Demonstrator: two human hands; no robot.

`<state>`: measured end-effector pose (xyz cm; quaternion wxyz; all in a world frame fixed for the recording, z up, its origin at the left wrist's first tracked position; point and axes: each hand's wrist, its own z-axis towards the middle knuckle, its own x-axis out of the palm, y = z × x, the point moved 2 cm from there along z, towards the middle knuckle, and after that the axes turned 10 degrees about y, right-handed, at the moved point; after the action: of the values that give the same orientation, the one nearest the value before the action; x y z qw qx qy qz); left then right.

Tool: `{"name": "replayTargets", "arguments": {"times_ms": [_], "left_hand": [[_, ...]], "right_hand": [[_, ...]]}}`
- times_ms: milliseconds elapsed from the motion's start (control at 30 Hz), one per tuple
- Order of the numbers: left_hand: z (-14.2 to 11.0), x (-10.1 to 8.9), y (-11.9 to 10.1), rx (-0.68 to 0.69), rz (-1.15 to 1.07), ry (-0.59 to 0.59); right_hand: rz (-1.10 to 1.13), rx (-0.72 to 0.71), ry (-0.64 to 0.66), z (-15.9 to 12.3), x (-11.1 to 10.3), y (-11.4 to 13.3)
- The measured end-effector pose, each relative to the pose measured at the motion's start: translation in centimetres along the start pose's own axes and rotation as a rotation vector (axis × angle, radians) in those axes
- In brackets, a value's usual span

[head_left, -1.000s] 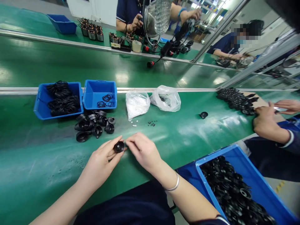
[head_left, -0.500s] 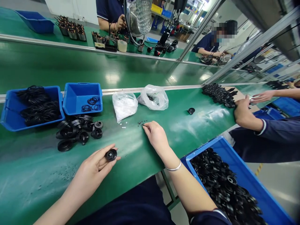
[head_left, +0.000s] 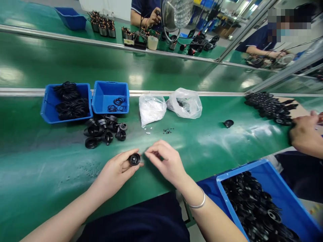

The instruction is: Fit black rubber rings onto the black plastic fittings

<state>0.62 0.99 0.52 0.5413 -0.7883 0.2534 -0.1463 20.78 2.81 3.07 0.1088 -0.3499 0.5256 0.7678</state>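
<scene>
In my left hand (head_left: 117, 171) is a round black plastic cap (head_left: 134, 159), its hollow side with a small pale centre turned up toward me. Just right of it, my right hand (head_left: 165, 161) has thumb and forefinger pinched together; whatever sits between the tips is too small to make out. Beyond the hands, several tiny black rings (head_left: 167, 131) lie scattered on the green table (head_left: 202, 148). Small white pieces (head_left: 148, 133) lie left of them, before a clear bag of white pieces (head_left: 152, 109). An opened clear bag (head_left: 188, 104) with dark contents stands beside it.
Black plastic parts (head_left: 103, 131) are heaped before two blue bins (head_left: 111, 97) holding black rings. One black part (head_left: 228, 123) lies to the right. A large blue crate (head_left: 262, 163) of black parts stands at lower right. A co-worker's hand (head_left: 305, 131) works near piled black parts (head_left: 270, 107).
My right hand has drawn back from the tiny black rings toward the cap in my left hand. The view has swung right, shifting the scene leftward-to-rightward in frame.
</scene>
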Motion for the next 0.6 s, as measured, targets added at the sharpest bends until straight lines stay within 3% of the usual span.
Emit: {"name": "replayTargets", "arguments": {"times_ms": [167, 400, 600], "left_hand": [[-0.2, -0.3, -0.4, 0.055, 0.252, -0.075], [-0.3, -0.3, -1.0, 0.041, 0.374, -0.09], [-0.3, -0.1, -0.9, 0.018, 0.269, -0.041]], "right_hand": [[0.015, -0.078, 0.093, 0.5, 3.0, 1.2], [-0.028, -0.125, 0.107, 0.2, 3.2, 1.0], [-0.118, -0.165, 0.116, -1.4, 3.4, 1.6]]}}
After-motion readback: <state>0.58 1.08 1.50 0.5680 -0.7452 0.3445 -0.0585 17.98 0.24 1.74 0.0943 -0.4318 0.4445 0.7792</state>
